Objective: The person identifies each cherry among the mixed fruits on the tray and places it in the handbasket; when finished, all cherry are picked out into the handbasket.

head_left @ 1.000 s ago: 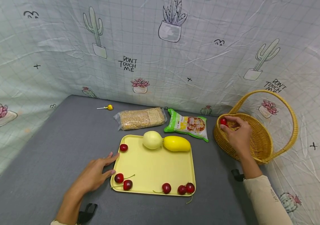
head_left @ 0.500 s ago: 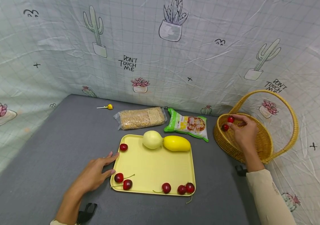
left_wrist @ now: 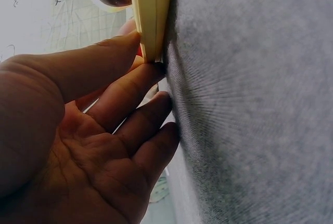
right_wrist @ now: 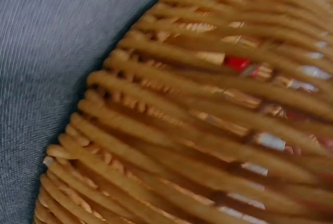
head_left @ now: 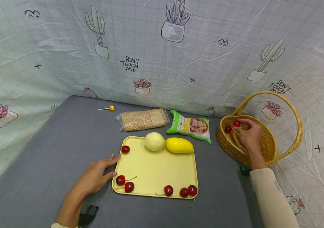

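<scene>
Inside the wicker basket, my right hand pinches a red cherry between thumb and fingertips. Another cherry lies in the basket beside it. In the right wrist view the woven basket wall covers the hand, and a bit of red shows through the weave. My left hand rests at the left edge of the yellow tray, thumb and index finger spread along it; the left wrist view shows the thumb touching the rim. Several stemmed cherries lie around the tray.
A pale green round fruit and a yellow elongated fruit sit at the tray's back edge. Behind stand a bag of yellow grains, a green-and-white snack packet and a lollipop. The basket's tall handle arches at the right.
My right hand has moved slightly right within the basket with the cherry in its fingertips, and the second cherry there has come into view. The left hand and tray have stayed still.
</scene>
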A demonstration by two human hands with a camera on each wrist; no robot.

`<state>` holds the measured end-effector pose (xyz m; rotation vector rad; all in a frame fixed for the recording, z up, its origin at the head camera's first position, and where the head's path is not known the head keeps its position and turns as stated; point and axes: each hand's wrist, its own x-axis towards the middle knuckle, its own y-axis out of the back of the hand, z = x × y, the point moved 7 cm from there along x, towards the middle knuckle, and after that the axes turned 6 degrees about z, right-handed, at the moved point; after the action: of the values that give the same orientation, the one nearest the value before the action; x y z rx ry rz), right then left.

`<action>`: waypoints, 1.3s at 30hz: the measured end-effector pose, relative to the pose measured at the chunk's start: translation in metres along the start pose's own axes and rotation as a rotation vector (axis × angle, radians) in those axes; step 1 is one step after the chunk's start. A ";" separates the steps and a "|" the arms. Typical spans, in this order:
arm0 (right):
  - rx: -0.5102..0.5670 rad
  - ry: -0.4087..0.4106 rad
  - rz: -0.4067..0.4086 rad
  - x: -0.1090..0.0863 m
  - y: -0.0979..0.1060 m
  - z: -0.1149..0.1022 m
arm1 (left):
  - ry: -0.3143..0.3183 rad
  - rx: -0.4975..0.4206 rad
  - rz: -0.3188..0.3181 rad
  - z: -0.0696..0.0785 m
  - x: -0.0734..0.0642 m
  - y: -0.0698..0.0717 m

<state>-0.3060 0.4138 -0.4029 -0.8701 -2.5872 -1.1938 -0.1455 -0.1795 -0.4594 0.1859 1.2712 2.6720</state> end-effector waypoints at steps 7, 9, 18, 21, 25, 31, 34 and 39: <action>-0.071 -0.016 -0.085 0.007 -0.008 0.016 | -0.001 0.005 -0.004 0.001 0.001 0.000; -0.098 -0.010 -0.125 0.008 -0.011 0.018 | -0.001 0.004 -0.005 0.001 0.002 -0.001; -0.134 -0.031 -0.246 0.007 -0.023 0.025 | 0.007 0.001 -0.015 0.000 0.002 -0.003; -0.135 -0.008 -0.270 0.007 -0.026 0.026 | 0.005 -0.006 -0.014 0.000 0.002 -0.002; -0.161 0.020 -0.307 0.006 -0.030 0.028 | 0.001 -0.007 -0.011 0.000 0.001 -0.001; -0.188 0.006 -0.339 0.004 -0.032 0.029 | 0.002 0.001 -0.014 -0.001 0.001 -0.001; -0.193 -0.004 -0.330 0.003 -0.031 0.027 | 0.000 0.002 -0.015 -0.001 0.001 -0.001; -0.186 0.029 -0.288 0.003 -0.028 0.022 | -0.004 -0.005 -0.011 -0.001 0.001 -0.002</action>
<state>-0.3229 0.4174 -0.4347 -0.5139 -2.6770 -1.5291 -0.1468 -0.1788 -0.4612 0.1835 1.2610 2.6640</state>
